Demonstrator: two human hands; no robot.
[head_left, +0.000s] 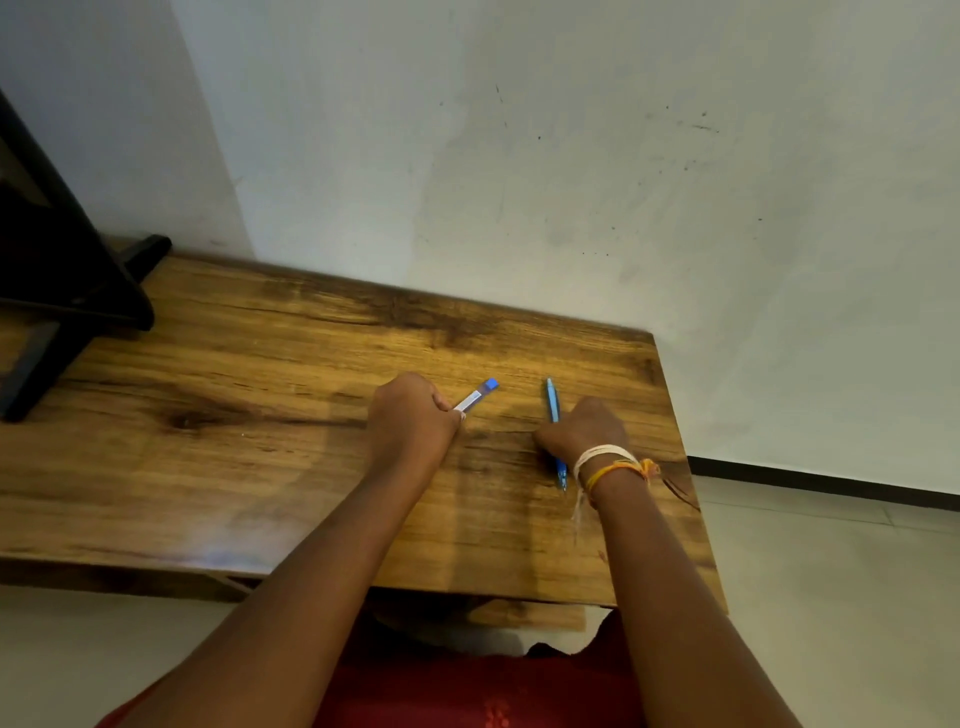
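Note:
My left hand (410, 415) grips the near end of a small clear tube with a blue cap (478, 396), which points away to the right just above the wooden table (234, 441). A light blue pen (552, 400) lies on the table, running from far to near. My right hand (584, 428) lies over the pen's middle with its fingers curled down around it; the pen's tip end shows below the hand near the wrist. Thread bands circle my right wrist.
A black stand (62, 291) sits on the table's far left. The table's back edge meets a pale wall (571, 182). Its right edge lies close to my right hand, with tiled floor (831, 597) beyond. Red clothing shows at the bottom.

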